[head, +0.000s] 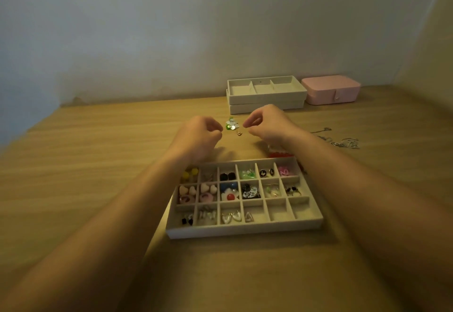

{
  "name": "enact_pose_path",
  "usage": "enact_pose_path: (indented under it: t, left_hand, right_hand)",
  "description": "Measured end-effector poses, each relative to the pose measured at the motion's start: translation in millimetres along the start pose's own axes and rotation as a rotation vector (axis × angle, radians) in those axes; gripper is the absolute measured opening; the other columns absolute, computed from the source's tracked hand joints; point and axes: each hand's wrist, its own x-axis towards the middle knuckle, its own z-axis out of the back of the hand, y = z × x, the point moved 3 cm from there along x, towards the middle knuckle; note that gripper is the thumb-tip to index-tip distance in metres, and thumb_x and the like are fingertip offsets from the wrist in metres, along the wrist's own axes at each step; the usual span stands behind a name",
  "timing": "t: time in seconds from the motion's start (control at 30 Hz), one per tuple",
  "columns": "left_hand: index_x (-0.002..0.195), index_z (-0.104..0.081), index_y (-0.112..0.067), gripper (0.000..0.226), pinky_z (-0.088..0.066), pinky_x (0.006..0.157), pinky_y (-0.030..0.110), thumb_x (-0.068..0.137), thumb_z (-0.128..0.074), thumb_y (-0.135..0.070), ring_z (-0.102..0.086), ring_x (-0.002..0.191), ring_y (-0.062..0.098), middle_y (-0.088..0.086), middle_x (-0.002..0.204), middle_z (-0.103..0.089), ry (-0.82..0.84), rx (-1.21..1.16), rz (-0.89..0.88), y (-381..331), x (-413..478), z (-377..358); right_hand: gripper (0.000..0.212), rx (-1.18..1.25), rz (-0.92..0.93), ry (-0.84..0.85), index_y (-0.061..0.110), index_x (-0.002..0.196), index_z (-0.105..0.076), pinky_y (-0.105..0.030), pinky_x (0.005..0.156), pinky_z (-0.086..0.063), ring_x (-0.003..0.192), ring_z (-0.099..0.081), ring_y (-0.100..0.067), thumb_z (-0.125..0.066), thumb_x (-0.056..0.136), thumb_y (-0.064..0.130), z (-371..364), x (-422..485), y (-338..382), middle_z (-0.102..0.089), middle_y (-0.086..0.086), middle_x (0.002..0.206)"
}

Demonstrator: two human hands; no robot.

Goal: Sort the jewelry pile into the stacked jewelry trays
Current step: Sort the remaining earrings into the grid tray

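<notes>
A small jewelry pile (231, 125) of green and silver pieces lies on the wooden table, with a small gold earring (239, 133) just beside it. My left hand (201, 137) hovers left of the pile, fingers curled and fingertips close together. My right hand (267, 125) hovers right of it, thumb and fingers drawn together near the gold earring. I see nothing between the fingers of either hand. In front of me sits a divided grey tray (245, 229), with earrings in many compartments. The stacked trays (267, 102) stand behind the pile.
A pink jewelry box (331, 89) sits at the back right by the wall. Silver chains (343, 141) lie tangled on the table to the right. A red and white piece (279, 153) lies under my right wrist, just behind the divided tray.
</notes>
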Motion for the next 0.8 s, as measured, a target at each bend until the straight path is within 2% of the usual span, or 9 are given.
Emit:
enact_pose_path:
  t: [0.17, 0.33, 0.53, 0.63, 0.7, 0.8]
  left_hand:
    - [0.121, -0.067, -0.020, 0.026, -0.040, 0.082, 0.025, 0.097, -0.059, -0.018, -0.056, 0.103, 0.012, -0.003, 0.118, -0.066, 0.008, 0.002, 0.024, 6, 22, -7]
    - [0.124, -0.065, -0.019, 0.028, -0.039, 0.082, 0.024, 0.097, -0.058, -0.017, -0.055, 0.102, 0.011, -0.003, 0.117, -0.064, 0.016, -0.016, -0.012, 3, 32, -14]
    - [0.124, -0.066, -0.018, 0.028, -0.043, 0.084, 0.025, 0.096, -0.059, -0.017, -0.058, 0.103, 0.012, -0.001, 0.119, -0.067, 0.000, -0.037, -0.060, 1, 30, -13]
    - [0.122, -0.067, -0.019, 0.027, -0.047, 0.086, 0.026, 0.096, -0.060, -0.017, -0.060, 0.102, 0.012, -0.004, 0.115, -0.067, -0.032, -0.053, -0.101, -1, 23, -10]
    - [0.122, -0.067, -0.020, 0.026, -0.050, 0.085, 0.026, 0.097, -0.061, -0.018, -0.060, 0.100, 0.011, -0.006, 0.111, -0.067, -0.056, -0.076, -0.125, -4, 16, -7]
    - [0.121, -0.067, -0.020, 0.025, -0.055, 0.085, 0.031, 0.098, -0.061, -0.024, -0.064, 0.097, 0.009, -0.005, 0.108, -0.070, -0.081, -0.173, -0.135, -9, 4, -3]
  right_hand:
    - [0.024, -0.155, 0.034, 0.017, 0.016, 0.114, -0.075, -0.026, 0.088, -0.051, 0.105, -0.062, -0.015, -0.069, 0.094, 0.005, -9, 28, 8, -0.069, -0.002, 0.117]
    - [0.020, -0.249, 0.059, 0.093, 0.013, 0.114, -0.074, -0.025, 0.079, -0.048, 0.097, -0.062, -0.016, -0.072, 0.094, 0.014, -21, 40, 11, -0.069, -0.003, 0.110]
    - [0.011, -0.376, 0.099, 0.103, 0.014, 0.104, -0.075, -0.026, 0.076, -0.047, 0.092, -0.062, -0.017, -0.071, 0.094, 0.012, -28, 46, 15, -0.069, -0.004, 0.102]
    - [0.006, -0.235, 0.105, 0.065, 0.014, 0.096, -0.074, -0.025, 0.069, -0.053, 0.083, -0.066, -0.013, -0.070, 0.094, 0.012, -20, 39, 19, -0.071, -0.002, 0.093]
    - [0.005, 0.003, 0.083, 0.085, 0.011, 0.095, -0.075, -0.026, 0.067, -0.059, 0.078, -0.071, -0.015, -0.070, 0.093, 0.011, -11, 28, 21, -0.073, -0.005, 0.087]
    - [0.007, 0.369, 0.046, 0.174, 0.008, 0.100, -0.073, -0.024, 0.071, -0.061, 0.080, -0.075, -0.016, -0.070, 0.094, 0.009, -4, 1, 23, -0.075, -0.009, 0.090]
